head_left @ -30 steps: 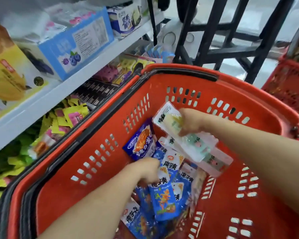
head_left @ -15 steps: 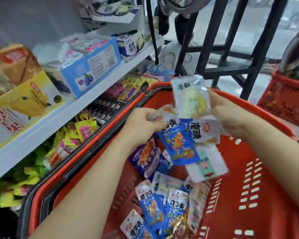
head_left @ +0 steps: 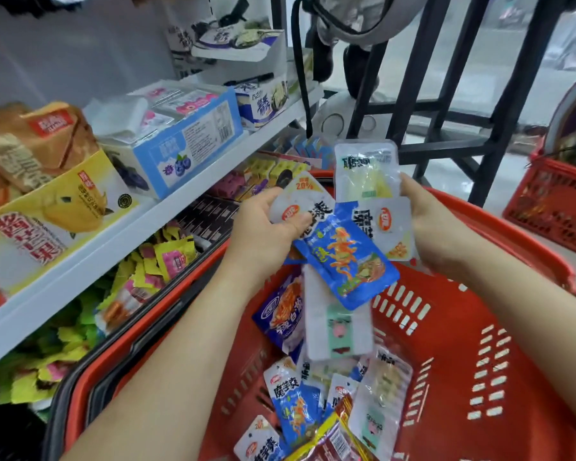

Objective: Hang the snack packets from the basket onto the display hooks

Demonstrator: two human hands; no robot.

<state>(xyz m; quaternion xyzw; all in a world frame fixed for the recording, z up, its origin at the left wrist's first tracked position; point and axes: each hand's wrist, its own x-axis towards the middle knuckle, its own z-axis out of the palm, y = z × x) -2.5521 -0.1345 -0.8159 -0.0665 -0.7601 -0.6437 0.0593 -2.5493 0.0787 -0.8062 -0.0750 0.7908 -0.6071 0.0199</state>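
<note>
Bright, evenly lit wide-angle shop view, soft in places.

Daylight enters past the fingers (head_left: 263, 201), up and to the right, where the pale floor (head_left: 512, 78) is washed out. The glossy packets (head_left: 350, 257) between the fingers carry pale glare. Shadows are faint. The darkest patch lies under the shelf (head_left: 167, 227), down and left of the fingers. The shelf and the basket (head_left: 512, 241) rim bow toward the frame edges. The things above the fingers are smeared, and the packet print is slightly blurred.

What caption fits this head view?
Left hand and right hand hold snack packets above the red basket, where more packets lie, beside a stocked shelf.
</note>
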